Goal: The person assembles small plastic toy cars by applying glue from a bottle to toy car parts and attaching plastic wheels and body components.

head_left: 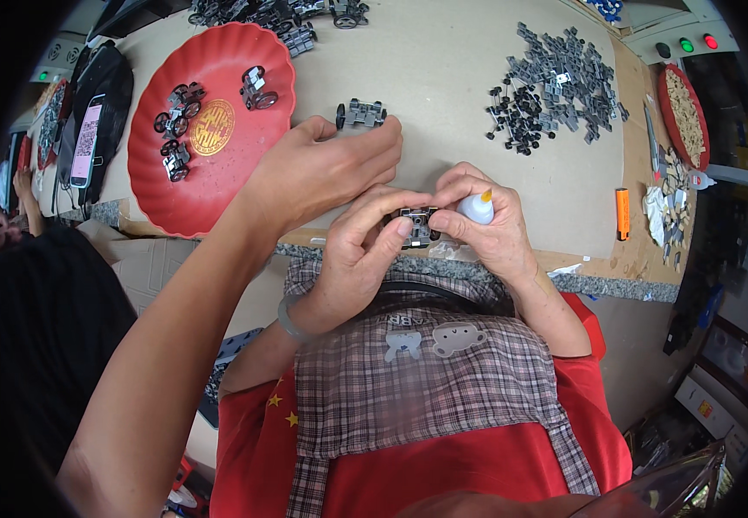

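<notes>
- Grey plastic, a small chassis piece (415, 226), sits pinched between the two hands just past the near edge of the worktop (478, 147), right above the plaid apron (426, 388).
- Left hand (357, 246) is closed on the chassis piece from its left side, thumb and fingertips wrapped over the top. It is the hand carrying the piece.
- Right hand (491, 229) is clenched round a small white glue bottle (476, 207) with an orange tip. Its fingertips also touch the piece's right end.
- The bottle lies just right of the piece and slightly beyond it. The nozzle seems to point up and away from the piece, though that is hard to tell.
- The piece's long axis appears to run left to right between the hands. Fingers hide most of it, so its wheels or pegs cannot be made out.
- Beyond the left hand, another person's hand (322, 168) reaches in from the lower left, fingertips at a wheeled chassis (361, 113).
- Farther left of that lies a red tray (210, 129) holding a few wheeled assemblies.
- Far beyond the right hand lies a pile of grey parts (564, 82) beside black wheels (516, 112). An orange stick-like object (622, 213) lies off to the right.
</notes>
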Demonstrator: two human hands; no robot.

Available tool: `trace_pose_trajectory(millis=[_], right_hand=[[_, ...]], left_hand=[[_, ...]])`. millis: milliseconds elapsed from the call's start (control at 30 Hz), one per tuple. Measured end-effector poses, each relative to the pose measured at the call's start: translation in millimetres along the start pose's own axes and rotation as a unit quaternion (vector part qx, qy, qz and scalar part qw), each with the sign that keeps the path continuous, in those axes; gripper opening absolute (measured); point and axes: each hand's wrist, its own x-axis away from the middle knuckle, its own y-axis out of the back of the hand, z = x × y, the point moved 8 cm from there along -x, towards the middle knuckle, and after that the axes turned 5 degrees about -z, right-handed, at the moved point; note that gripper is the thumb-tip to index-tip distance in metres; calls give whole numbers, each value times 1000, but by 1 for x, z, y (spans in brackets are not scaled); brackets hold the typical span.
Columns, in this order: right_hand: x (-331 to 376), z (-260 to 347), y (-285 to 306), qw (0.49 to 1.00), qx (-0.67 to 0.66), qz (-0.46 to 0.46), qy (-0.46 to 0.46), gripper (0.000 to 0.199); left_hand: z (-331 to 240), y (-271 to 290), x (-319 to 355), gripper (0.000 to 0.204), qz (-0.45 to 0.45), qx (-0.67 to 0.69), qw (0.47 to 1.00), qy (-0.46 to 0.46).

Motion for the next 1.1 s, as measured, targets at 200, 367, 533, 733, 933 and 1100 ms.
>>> trace_pose_trajectory(millis=[200, 367, 533, 733, 933, 1100], right_hand=[[1, 9, -3, 995, 74, -17, 59, 14], [-8, 4, -11, 997, -31, 58, -33, 8], [-26, 10, -16, 996, -37, 86, -12, 9], [-57, 22, -45, 987, 42, 153, -32, 12], [-61, 11, -55, 982, 71, 154, -81, 12], [-47, 3, -35, 994, 28, 76, -77, 11]], left_hand=[[8, 5, 1, 23, -42, 56, 997, 42], [15, 16, 9, 21, -94, 90, 989, 68], [7, 22, 3, 20, -122, 87, 987, 52], [8, 50, 7, 22, -190, 66, 979, 46], [10, 57, 15, 20, -231, 74, 967, 77], [22, 44, 4, 20, -157, 47, 984, 67]])
